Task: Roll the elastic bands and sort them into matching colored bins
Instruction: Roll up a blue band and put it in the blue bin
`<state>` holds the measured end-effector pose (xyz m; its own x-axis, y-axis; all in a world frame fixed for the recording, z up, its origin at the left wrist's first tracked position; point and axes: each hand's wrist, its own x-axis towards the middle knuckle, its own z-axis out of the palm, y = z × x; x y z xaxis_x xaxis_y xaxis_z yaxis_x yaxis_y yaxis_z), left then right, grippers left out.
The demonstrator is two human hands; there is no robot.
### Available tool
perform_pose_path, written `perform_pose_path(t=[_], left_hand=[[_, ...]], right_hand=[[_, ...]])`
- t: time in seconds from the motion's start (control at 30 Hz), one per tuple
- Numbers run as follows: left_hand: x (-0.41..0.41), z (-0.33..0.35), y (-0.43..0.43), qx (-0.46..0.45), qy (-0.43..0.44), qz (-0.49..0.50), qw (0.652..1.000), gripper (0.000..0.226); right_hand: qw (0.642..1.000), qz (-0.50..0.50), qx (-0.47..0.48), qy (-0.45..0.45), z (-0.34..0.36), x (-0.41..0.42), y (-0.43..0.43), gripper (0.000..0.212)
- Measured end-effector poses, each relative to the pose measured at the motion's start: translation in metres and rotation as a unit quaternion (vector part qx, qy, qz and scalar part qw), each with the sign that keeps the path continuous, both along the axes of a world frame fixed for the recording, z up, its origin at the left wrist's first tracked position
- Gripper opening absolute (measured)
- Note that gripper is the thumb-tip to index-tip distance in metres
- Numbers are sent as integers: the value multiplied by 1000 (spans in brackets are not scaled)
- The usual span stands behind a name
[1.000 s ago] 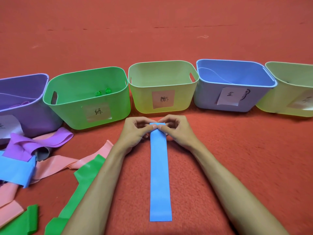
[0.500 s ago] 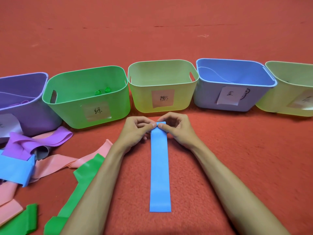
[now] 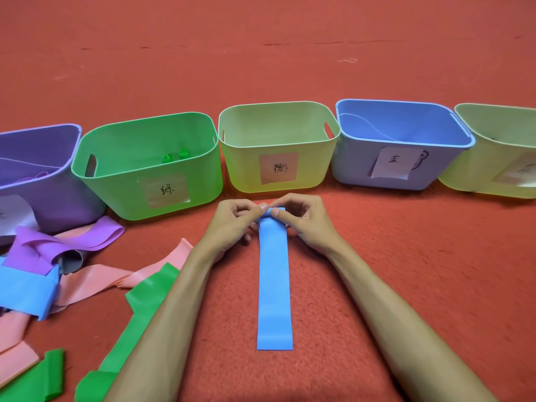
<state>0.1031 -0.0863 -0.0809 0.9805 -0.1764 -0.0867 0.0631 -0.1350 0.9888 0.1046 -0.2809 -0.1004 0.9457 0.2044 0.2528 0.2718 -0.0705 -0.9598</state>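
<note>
Plastic bins (image 3: 246, 172): five; green rolls (image 3: 167, 158): two

Noted a plain blue band (image 3: 274, 285) on a brick-red carpet (image 3: 261, 53), in front of bins in pastel shades.

Counted a purple bin (image 3: 58, 204), a bright green bin (image 3: 121, 192) holding two green rolls (image 3: 174, 155), a pale yellow-green bin (image 3: 246, 175), a periwinkle blue bin (image 3: 353, 172) and a second yellow-green bin (image 3: 470, 181); found black handwriting on a tan label (image 3: 165, 190), a pinkish label (image 3: 278, 168) and a white label (image 3: 396, 163); saw loose strips in solid, unpatterned colours: a purple band (image 3: 34, 248), salmon pink bands (image 3: 95, 277), green bands (image 3: 148, 297) and a light blue piece (image 3: 26, 291).
</note>
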Motion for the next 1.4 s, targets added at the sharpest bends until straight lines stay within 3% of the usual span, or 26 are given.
perform_pose_path(t=[0.2,0.6,0.83,0.93,1.1,1.2,1.4], left_hand=[[-1,-2,3,-10,-24,-3,1000,3],[1,-1,3,6,2,-31,999,19],[-3,-1,6,-13,-13,-24,1000,5],[-4,-1,6,-20,-23,-27,999,9],[-4,0,4,-8,-13,-36,999,6],[-2,-1,3,2,-10,-35,999,18],[-3,-2,5,-7,-19,-20,1000,6]], right_hand=[[1000,-14,-1,12,-2,0,0,13],[1000,-14,19,6,-1,0,-2,4],[999,-30,-2,40,-1,-1,2,13],[998,-28,-38,34,-5,0,3,18],[999,-26,-2,20,0,-3,1,9],[1000,-21,1,-5,1,-4,1,9],[999,-30,23,23,1,-2,1,15]])
